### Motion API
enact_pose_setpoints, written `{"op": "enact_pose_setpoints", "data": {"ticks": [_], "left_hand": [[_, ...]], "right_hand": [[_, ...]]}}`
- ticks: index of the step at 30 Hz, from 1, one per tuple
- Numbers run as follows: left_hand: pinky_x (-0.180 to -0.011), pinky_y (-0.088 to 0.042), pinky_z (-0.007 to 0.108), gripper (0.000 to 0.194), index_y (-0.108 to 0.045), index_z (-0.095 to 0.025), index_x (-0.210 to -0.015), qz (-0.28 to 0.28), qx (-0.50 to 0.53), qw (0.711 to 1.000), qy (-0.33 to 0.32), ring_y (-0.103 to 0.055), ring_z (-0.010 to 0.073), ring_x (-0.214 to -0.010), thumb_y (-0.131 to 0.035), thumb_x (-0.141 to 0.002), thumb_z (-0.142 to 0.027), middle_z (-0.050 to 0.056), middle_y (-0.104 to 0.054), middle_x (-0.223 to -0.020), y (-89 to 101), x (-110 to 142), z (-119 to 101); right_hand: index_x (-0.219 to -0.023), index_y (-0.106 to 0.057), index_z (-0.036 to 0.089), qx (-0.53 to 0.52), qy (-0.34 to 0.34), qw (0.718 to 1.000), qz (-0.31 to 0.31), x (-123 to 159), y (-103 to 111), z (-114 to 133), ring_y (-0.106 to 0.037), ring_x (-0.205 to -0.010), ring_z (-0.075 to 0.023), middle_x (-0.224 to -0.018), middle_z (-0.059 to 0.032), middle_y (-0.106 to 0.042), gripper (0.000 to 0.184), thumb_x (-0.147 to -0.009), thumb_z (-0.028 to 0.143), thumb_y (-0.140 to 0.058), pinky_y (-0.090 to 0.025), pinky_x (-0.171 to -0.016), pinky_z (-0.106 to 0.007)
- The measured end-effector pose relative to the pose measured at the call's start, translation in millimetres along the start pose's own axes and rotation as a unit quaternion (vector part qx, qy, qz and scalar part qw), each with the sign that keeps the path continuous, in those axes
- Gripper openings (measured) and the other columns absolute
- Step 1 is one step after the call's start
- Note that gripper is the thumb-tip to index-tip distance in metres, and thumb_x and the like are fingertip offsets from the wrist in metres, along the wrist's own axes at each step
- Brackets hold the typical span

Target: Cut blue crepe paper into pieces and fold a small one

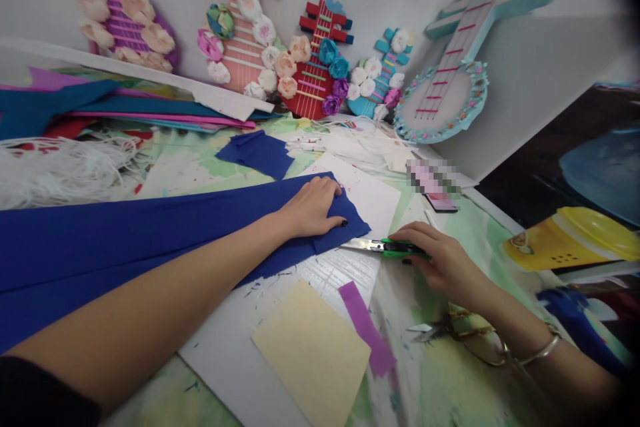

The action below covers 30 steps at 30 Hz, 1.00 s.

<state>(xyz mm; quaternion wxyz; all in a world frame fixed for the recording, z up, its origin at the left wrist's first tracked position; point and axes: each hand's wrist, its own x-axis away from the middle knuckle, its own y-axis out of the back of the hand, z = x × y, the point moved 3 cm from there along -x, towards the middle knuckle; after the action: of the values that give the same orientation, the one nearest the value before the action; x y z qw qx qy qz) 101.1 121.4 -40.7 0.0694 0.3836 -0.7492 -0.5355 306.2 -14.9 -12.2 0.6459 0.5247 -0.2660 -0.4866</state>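
Note:
A long folded dark blue sheet (150, 223), crepe paper or cloth by its look, stretches from the left edge to the middle. My left hand (313, 205) presses on its right end, fingers slightly bent and thumb apart, gripping nothing. My right hand (435, 255) is closed round a green and black utility knife (395, 247). The knife's bare blade points left and its tip is at the sheet's lower right edge. Beneath lies a scored white board (220, 353), with a cream square of card (313, 353) and a purple strip (367, 330) near me.
Scissors (435, 332) lie by my right forearm. A smaller blue piece (257, 153) is beyond the sheet. White cord (65, 170) is heaped at left. Several decorated lute shapes, one red (313, 90), lean on the wall. A yellow lidded container (565, 240) stands at right.

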Motion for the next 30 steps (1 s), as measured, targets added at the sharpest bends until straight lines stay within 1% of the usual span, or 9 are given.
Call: {"op": "enact_pose_setpoints", "data": {"ticks": [7, 11, 16, 18, 20, 23, 27, 30], "left_hand": [[-0.091, -0.043, 0.042, 0.045, -0.050, -0.014, -0.105, -0.004, 0.008, 1.000, -0.001, -0.051, 0.0286, -0.103, -0.068, -0.073, -0.040, 0.012, -0.056, -0.108, 0.4, 0.7, -0.3], [-0.092, -0.042, 0.044, 0.042, -0.050, -0.015, -0.106, -0.012, 0.017, 1.000, 0.001, -0.050, 0.0296, -0.105, -0.065, -0.075, -0.039, 0.014, -0.056, -0.111, 0.3, 1.1, -0.1], [-0.092, -0.043, 0.046, 0.037, -0.050, -0.015, -0.104, -0.016, 0.041, 0.999, 0.002, -0.051, 0.0302, -0.106, -0.063, -0.076, -0.036, 0.014, -0.056, -0.110, 0.8, 1.3, 1.1], [-0.092, -0.043, 0.045, 0.035, -0.050, -0.016, -0.103, -0.023, 0.059, 0.998, 0.006, -0.053, 0.0292, -0.105, -0.065, -0.075, -0.033, 0.013, -0.057, -0.109, 1.5, 0.9, 2.9], [-0.092, -0.044, 0.043, 0.033, -0.050, -0.018, -0.101, -0.035, 0.082, 0.996, 0.008, -0.055, 0.0268, -0.105, -0.067, -0.073, -0.025, 0.011, -0.058, -0.109, 3.0, 0.5, 4.6], [-0.094, -0.044, 0.039, 0.030, -0.051, -0.019, -0.099, -0.061, 0.116, 0.991, 0.002, -0.057, 0.0228, -0.104, -0.065, -0.073, -0.014, 0.007, -0.061, -0.108, 7.0, 0.6, 5.3], [-0.092, -0.044, 0.037, 0.026, -0.054, -0.018, -0.097, -0.087, 0.151, 0.985, -0.007, -0.059, 0.0202, -0.100, -0.061, -0.074, -0.009, 0.005, -0.064, -0.104, 13.2, 2.3, 3.4], [-0.091, -0.045, 0.036, 0.025, -0.056, -0.018, -0.096, -0.097, 0.167, 0.981, -0.008, -0.060, 0.0191, -0.097, -0.058, -0.074, -0.006, 0.004, -0.065, -0.101, 15.8, 3.5, 2.5]], "right_hand": [[-0.109, -0.056, 0.022, -0.010, -0.011, 1.000, -0.008, 3.6, 4.9, -4.4, -0.058, -0.094, -0.0232, -0.104, -0.0078, -0.059, 0.043, -0.073, -0.001, -0.045, -0.048, -0.080, -0.038], [-0.108, -0.057, 0.021, -0.007, -0.018, 1.000, -0.011, -1.8, 3.2, -4.7, -0.058, -0.093, -0.0236, -0.103, -0.0081, -0.060, 0.041, -0.073, 0.001, -0.046, -0.048, -0.079, -0.038], [-0.107, -0.059, 0.021, -0.007, -0.005, 1.000, -0.010, -10.4, 1.5, -1.3, -0.059, -0.093, -0.0235, -0.103, -0.0084, -0.061, 0.041, -0.073, 0.001, -0.047, -0.048, -0.079, -0.038], [-0.107, -0.060, 0.022, -0.003, 0.000, 1.000, -0.010, -11.2, 3.5, -0.7, -0.060, -0.092, -0.0235, -0.103, -0.0080, -0.062, 0.042, -0.073, 0.001, -0.047, -0.049, -0.078, -0.037], [-0.106, -0.060, 0.023, 0.004, -0.002, 1.000, -0.013, -10.3, 6.7, -1.7, -0.060, -0.092, -0.0236, -0.102, -0.0073, -0.062, 0.043, -0.071, 0.001, -0.048, -0.049, -0.076, -0.037], [-0.105, -0.061, 0.023, 0.008, -0.013, 1.000, -0.016, -7.9, 10.7, -5.2, -0.061, -0.090, -0.0233, -0.100, -0.0063, -0.064, 0.043, -0.071, 0.001, -0.048, -0.049, -0.074, -0.035], [-0.105, -0.061, 0.022, 0.002, -0.018, 1.000, -0.010, -9.0, 9.8, -5.8, -0.061, -0.091, -0.0236, -0.101, -0.0069, -0.063, 0.041, -0.072, 0.001, -0.048, -0.048, -0.076, -0.036], [-0.107, -0.060, 0.021, -0.007, -0.005, 1.000, -0.008, -14.6, 6.0, -0.1, -0.060, -0.092, -0.0233, -0.103, -0.0077, -0.063, 0.042, -0.072, 0.000, -0.048, -0.048, -0.078, -0.037]]}}
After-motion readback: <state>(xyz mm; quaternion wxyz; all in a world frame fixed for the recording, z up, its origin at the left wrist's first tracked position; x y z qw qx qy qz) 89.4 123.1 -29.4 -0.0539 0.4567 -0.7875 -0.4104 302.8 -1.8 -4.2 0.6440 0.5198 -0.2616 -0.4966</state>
